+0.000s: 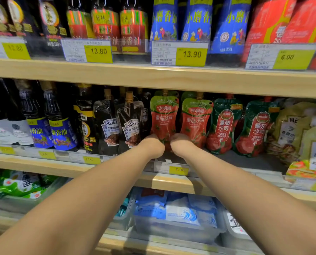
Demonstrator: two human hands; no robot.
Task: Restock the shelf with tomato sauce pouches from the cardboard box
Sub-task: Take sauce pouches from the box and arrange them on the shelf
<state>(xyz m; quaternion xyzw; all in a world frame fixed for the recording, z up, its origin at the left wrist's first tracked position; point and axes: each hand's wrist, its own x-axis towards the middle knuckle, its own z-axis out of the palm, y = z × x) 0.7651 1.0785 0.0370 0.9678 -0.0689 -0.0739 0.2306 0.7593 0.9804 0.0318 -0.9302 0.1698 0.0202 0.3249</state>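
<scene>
Two red tomato sauce pouches with green tops stand side by side on the middle shelf (245, 159), the left pouch (164, 118) and the right pouch (196, 120). Both my arms reach into the shelf. My left hand (152, 145) is at the bottom left of the left pouch. My right hand (181, 144) is at its bottom right, in front of the gap between the two pouches. I see only the backs of both hands; the fingers are hidden behind them. The cardboard box is out of view.
Dark green tomato ketchup pouches (224, 126) stand right of the red ones, black Heinz pouches (130, 124) and dark bottles to the left. A price rail with a yellow tag (178, 170) runs along the shelf front. Bottles fill the shelf above, plastic bins (175, 230) the one below.
</scene>
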